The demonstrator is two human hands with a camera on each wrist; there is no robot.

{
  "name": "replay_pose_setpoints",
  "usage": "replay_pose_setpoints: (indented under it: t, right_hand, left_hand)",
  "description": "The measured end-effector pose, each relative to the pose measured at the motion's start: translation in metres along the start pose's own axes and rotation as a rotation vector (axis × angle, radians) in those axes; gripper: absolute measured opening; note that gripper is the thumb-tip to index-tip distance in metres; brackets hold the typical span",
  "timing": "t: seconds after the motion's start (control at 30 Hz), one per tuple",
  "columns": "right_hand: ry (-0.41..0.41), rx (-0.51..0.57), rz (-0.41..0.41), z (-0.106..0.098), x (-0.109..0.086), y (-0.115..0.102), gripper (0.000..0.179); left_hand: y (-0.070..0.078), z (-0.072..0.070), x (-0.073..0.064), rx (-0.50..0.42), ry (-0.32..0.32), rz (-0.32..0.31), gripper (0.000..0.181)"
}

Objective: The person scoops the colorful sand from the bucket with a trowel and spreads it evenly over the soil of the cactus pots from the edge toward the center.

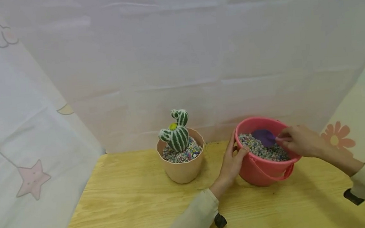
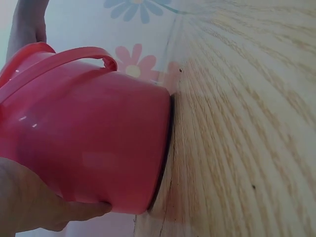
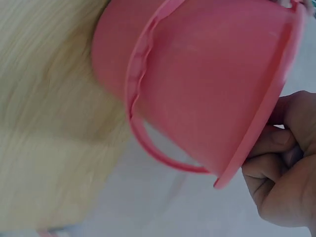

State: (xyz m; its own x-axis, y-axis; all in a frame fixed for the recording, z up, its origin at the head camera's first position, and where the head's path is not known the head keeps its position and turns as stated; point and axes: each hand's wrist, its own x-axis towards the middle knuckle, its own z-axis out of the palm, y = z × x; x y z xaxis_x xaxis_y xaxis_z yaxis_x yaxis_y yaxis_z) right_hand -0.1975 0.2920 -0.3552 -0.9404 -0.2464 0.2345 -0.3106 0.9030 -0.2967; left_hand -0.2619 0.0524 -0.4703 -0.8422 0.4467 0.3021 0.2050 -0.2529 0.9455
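Note:
A pink bucket full of small multicoloured pebbles stands on the wooden table. My left hand holds its left side, with the thumb at the rim and the fingers along the wall; the left wrist view shows a finger lying against the bucket. My right hand reaches over the right rim and pinches the handle end of a purple toy shovel. The shovel's blade rests on the pebbles inside the bucket. From the right wrist, the bucket wall hides the blade, and curled fingers show beside the rim.
Left of the bucket, a beige pot holds a green and white toy cactus set in coloured pebbles. The bucket's handle hangs down in front. A pale printed cloth stands behind the wooden table.

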Motion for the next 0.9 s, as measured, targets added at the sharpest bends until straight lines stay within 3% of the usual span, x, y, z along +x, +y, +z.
replay_pose_setpoints:
  t: [0.2, 0.43, 0.67, 0.9]
  right_hand:
    - [-0.122, 0.155, 0.101, 0.003, 0.011, -0.014, 0.026]
    - [-0.239, 0.356, 0.232, 0.005, 0.008, -0.026, 0.038]
    - [-0.285, 0.451, 0.233, -0.001, 0.006, -0.031, 0.043]
    - [-0.406, 0.732, 0.239, -0.014, -0.007, -0.025, 0.039]
  left_hand:
    - [0.001, -0.002, -0.004, 0.011, 0.034, -0.017, 0.074]
    - [0.0, -0.003, -0.01, 0.06, 0.059, -0.03, 0.076]
    - [0.005, -0.006, -0.009, 0.095, 0.057, -0.017, 0.076]
    - [0.002, -0.007, -0.009, 0.057, 0.026, -0.007, 0.076]
